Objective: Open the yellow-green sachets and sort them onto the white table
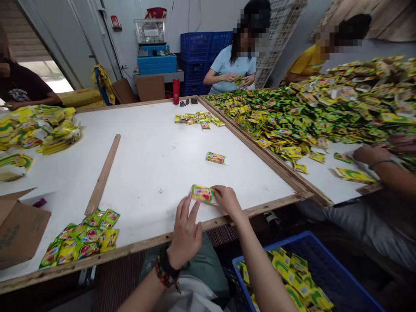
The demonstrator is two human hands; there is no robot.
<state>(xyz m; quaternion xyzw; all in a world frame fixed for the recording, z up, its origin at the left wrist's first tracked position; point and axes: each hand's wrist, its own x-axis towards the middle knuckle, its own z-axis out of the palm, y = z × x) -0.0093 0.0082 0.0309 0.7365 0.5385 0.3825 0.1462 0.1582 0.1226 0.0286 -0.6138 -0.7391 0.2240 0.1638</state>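
A yellow-green candy packet (202,193) with a red fruit picture is just above the white table, near its front edge. My right hand (227,200) pinches the packet's right end. My left hand (186,229), with beads and a black band at the wrist, has its fingers apart. Its fingertips are at the packet's left end, and I cannot tell whether they touch it. Farther off lies another single packet (216,157). A small group of packets (196,117) rests near the far edge, and a pile of green and yellow packets (86,237) is at the front left.
A wooden strip (103,173) lies on the white table (149,173), with a cardboard box (22,229) at left. Beyond the wooden divider (260,154) is a big heap of packets (292,112). A blue crate (338,268) with packets stands below right. Several co-workers sit around.
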